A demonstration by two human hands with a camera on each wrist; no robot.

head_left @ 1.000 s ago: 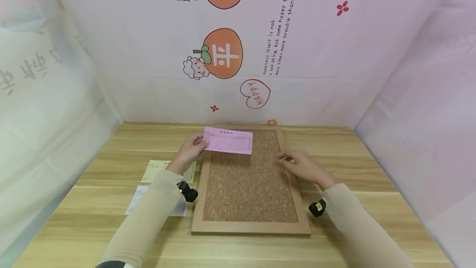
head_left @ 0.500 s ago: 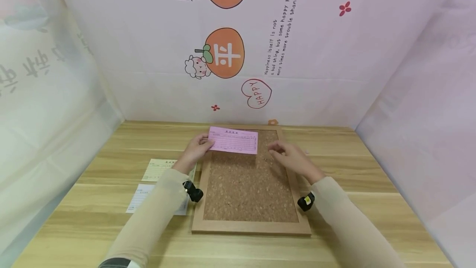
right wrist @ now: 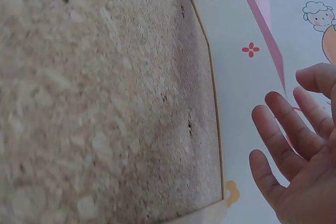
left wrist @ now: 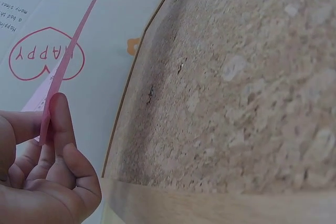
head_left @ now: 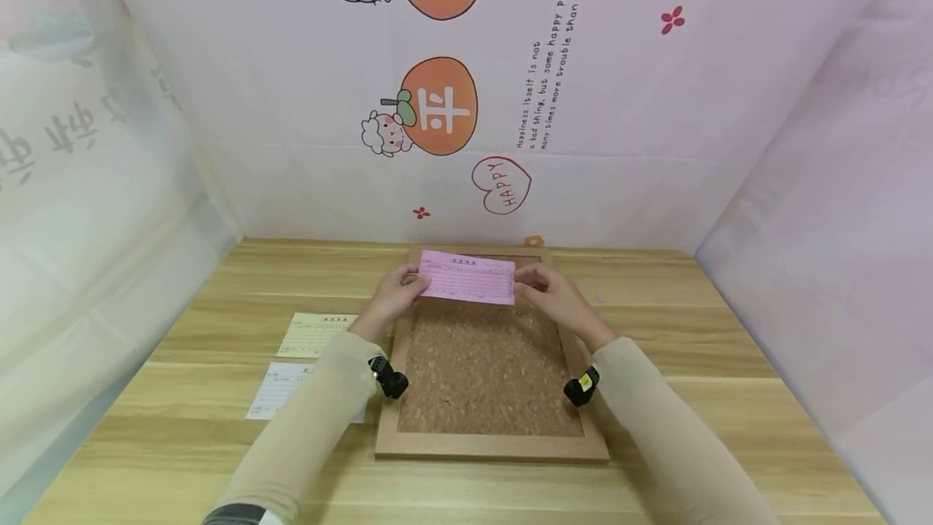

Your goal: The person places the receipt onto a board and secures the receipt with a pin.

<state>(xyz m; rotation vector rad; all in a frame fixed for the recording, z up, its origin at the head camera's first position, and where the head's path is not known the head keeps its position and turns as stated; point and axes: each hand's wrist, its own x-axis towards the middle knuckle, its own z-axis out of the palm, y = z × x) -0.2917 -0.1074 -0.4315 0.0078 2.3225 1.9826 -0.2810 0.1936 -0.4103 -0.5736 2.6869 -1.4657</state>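
Observation:
A pink printed paper slip [head_left: 466,279] is held up over the far end of a wood-framed cork board [head_left: 492,371]. My left hand [head_left: 394,298] pinches its left end between thumb and fingers; in the left wrist view the slip [left wrist: 62,72] appears almost edge-on, gripped by that hand [left wrist: 50,177]. At the slip's right end is my right hand [head_left: 557,298]. The right wrist view shows this hand [right wrist: 302,153] with fingers spread and thumb apart, the paper's edge [right wrist: 265,24] close to the fingertips without a visible grip.
Left of the board, a yellow slip [head_left: 313,336] and a white slip [head_left: 279,389] lie on the wooden table [head_left: 692,420], partly covered by the left arm. A printed cloth wall [head_left: 619,104] rises behind the table, with more cloth at both sides.
My left hand has carried the pink slip a little to the right. My right hand has moved left, up to the slip's right end.

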